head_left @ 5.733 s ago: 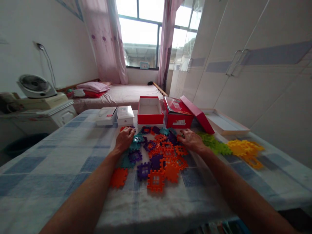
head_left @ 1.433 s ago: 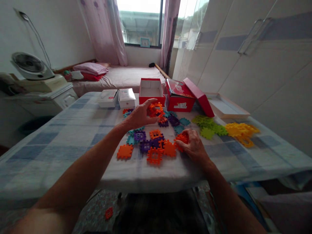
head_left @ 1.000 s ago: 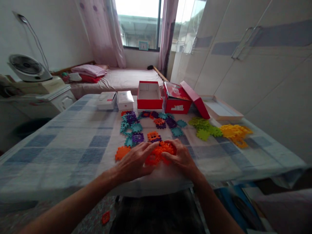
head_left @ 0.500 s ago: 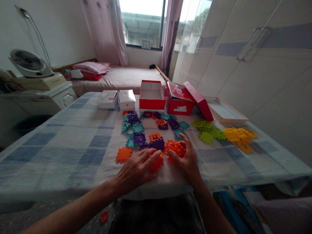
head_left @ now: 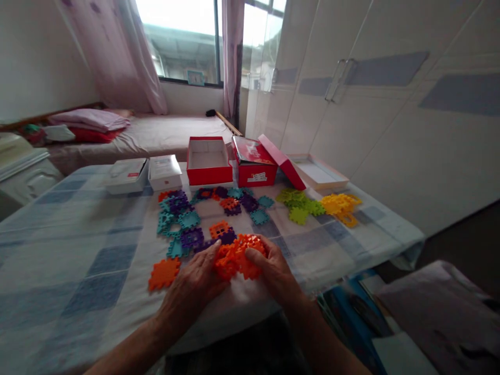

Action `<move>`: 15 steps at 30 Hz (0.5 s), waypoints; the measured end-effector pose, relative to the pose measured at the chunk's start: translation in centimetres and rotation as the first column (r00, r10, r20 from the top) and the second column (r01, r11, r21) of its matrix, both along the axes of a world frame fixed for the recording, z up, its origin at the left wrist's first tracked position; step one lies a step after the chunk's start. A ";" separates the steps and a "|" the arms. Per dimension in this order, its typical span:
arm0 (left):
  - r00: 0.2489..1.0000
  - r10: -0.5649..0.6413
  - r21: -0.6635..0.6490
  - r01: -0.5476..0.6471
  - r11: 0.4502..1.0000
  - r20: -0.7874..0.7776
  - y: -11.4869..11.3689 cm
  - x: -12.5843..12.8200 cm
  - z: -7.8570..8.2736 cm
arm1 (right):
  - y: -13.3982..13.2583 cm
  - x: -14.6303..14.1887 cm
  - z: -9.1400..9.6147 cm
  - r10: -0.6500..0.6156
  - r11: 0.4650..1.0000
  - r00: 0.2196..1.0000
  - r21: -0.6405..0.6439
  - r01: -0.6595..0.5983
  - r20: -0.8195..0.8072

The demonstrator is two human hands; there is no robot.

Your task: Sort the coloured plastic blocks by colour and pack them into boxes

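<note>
A clump of orange interlocking puzzle tiles [head_left: 247, 255] lies between my two hands near the table's front edge. My left hand [head_left: 195, 278] presses against its left side, thumb and fingers curved round the pieces. My right hand [head_left: 276, 266] grips the right side, thumb on top and fingers hidden behind. One flat orange tile [head_left: 164, 273] lies left of my left hand. Just beyond the hands are purple tiles [head_left: 192, 238], a turquoise tile [head_left: 189, 219] and another orange tile [head_left: 219, 229].
Lime-green tiles [head_left: 299, 214] and yellow tiles [head_left: 339, 204] are piled to the right. Along the back stand two white boxes [head_left: 165, 177], an open red box [head_left: 210, 174], a red box with a tilted lid [head_left: 257, 174] and a shallow tray [head_left: 332, 179].
My hands have come together, and the two orange groups now meet in one clump. The view has turned to the right.
</note>
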State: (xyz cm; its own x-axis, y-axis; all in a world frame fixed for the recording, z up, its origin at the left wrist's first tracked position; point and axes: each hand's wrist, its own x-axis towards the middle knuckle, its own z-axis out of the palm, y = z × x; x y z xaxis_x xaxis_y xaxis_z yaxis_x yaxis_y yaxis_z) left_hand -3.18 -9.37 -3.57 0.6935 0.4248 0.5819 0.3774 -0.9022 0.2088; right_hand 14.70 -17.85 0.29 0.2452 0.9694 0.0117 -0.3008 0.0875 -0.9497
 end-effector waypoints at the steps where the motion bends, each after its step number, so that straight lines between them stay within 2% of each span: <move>1: 1.000 -0.005 0.007 0.005 1.000 0.004 0.1 0.1 0.1 | 0.0 -0.1 -0.1 -0.011 1.000 0.999 0.014 0.011 -0.047; 6: 0.999 0.007 -0.034 -0.008 0.999 -0.041 -0.4 0.7 0.9 | -0.3 -0.1 -0.8 -0.107 0.994 0.974 0.000 0.110 -0.199; 11: 1.000 -0.017 -0.187 0.012 0.982 -0.027 -1.0 1.6 1.6 | -0.6 0.2 -1.0 -0.159 0.986 0.986 -0.065 0.156 -0.041; 15: 0.999 -0.033 -0.327 0.044 0.944 0.041 -1.5 2.3 1.9 | -0.6 0.2 -0.7 -0.199 0.976 0.979 -0.098 0.194 -0.042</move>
